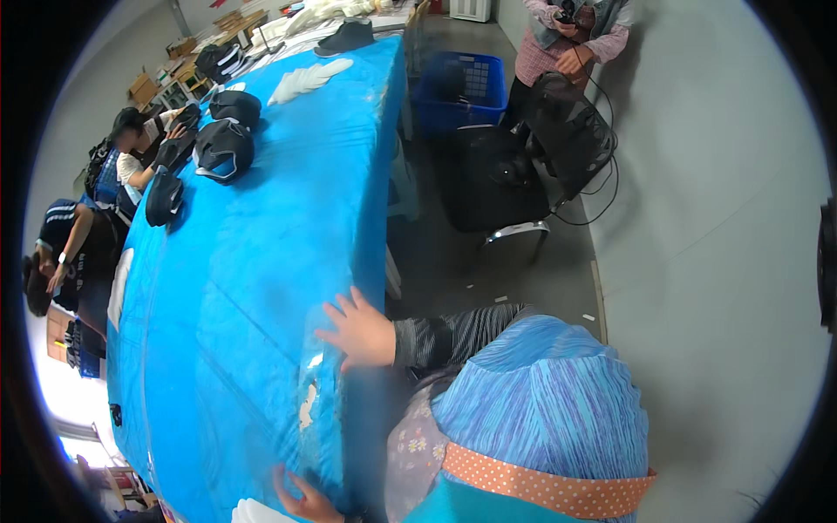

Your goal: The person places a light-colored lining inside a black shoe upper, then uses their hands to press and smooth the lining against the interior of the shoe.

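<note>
Neither my left hand nor my right hand can be made out as mine. Close by at the lower right is a co-worker in a blue striped cap [540, 392] with an orange dotted band. A striped dark sleeve [453, 338] runs from beside that cap to a spread hand [362, 331] over the edge of the blue-covered table [253, 331]. Another hand [307, 504], cut off by the lower edge, has its fingers apart. It appears to belong to the same co-worker. Beside it lies a stack of white flat pieces [257, 512].
Black shoe-like items [224, 150] and fanned white pieces [307, 81] lie toward the table's far end, with a dark shoe [345, 37]. Two people work along the left side. Right of the table are a blue crate [481, 80], a black chair [488, 179] and a person holding a device.
</note>
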Action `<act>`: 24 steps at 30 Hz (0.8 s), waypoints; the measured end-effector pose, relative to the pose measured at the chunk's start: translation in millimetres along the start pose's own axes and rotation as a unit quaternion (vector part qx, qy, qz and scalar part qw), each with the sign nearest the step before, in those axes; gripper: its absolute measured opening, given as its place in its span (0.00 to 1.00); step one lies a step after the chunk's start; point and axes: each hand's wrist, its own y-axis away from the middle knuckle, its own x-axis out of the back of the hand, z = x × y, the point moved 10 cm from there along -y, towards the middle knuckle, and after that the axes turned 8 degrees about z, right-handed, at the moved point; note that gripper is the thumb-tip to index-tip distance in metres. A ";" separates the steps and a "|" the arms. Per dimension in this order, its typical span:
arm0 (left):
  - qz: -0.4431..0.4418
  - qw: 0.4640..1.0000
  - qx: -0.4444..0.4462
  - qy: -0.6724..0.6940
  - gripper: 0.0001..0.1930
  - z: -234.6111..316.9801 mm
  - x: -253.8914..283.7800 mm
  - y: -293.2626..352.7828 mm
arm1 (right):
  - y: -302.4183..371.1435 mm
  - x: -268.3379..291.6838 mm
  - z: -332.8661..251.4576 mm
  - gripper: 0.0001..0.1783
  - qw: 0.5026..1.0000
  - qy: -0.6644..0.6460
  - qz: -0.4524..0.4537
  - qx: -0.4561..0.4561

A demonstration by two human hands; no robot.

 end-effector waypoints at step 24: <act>-0.014 0.996 0.067 0.065 0.09 -40.1 -9.1 7.2 | -37.3 16.9 -25.3 0.49 0.990 0.026 -0.052 0.127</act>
